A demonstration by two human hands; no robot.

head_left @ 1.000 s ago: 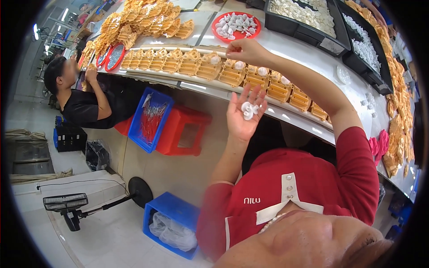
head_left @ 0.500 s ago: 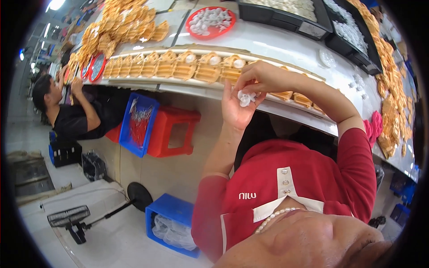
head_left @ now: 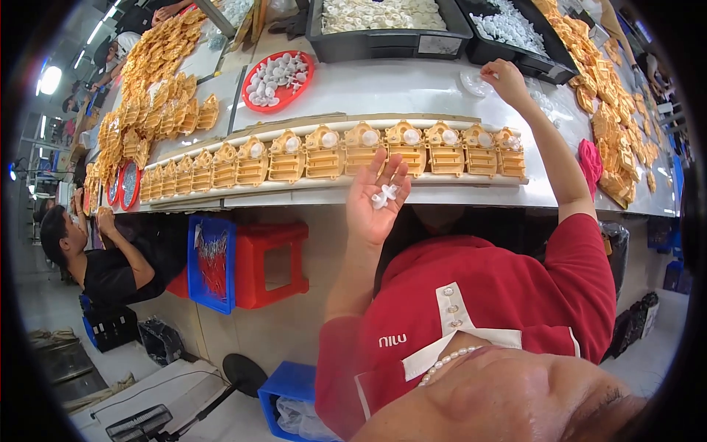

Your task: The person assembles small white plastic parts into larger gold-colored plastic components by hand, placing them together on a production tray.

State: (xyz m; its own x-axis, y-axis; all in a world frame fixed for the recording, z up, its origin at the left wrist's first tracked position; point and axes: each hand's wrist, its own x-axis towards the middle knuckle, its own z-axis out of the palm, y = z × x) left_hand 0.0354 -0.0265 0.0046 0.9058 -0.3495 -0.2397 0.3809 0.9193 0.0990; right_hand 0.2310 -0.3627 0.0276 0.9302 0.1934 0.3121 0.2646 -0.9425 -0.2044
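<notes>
My left hand (head_left: 378, 202) is palm up at the table's front edge, fingers loosely curled, with a few small white plastic parts (head_left: 384, 196) resting in the palm. My right hand (head_left: 505, 81) reaches far over the table to the right, beside a clear round dish (head_left: 475, 83). Its fingertips are bent together, and whatever they hold is too small to make out. Between me and the dish runs a long row of orange-tan plastic housings (head_left: 325, 162) on a white rail (head_left: 515, 179). Round white parts (head_left: 330, 139) sit on several housings towards the right.
A red tray (head_left: 308, 87) of white parts lies beyond the row. Black bins (head_left: 383, 46) of white pieces stand at the back. Loose housings are heaped left (head_left: 158, 118) and right (head_left: 607, 110). At the left sit a co-worker (head_left: 110, 258), a red stool (head_left: 274, 232) and a blue crate (head_left: 193, 265).
My right hand has left my left palm and moved away to the far right, beside the clear dish. Fewer white parts seem to show in my left palm. The whole view has shifted.
</notes>
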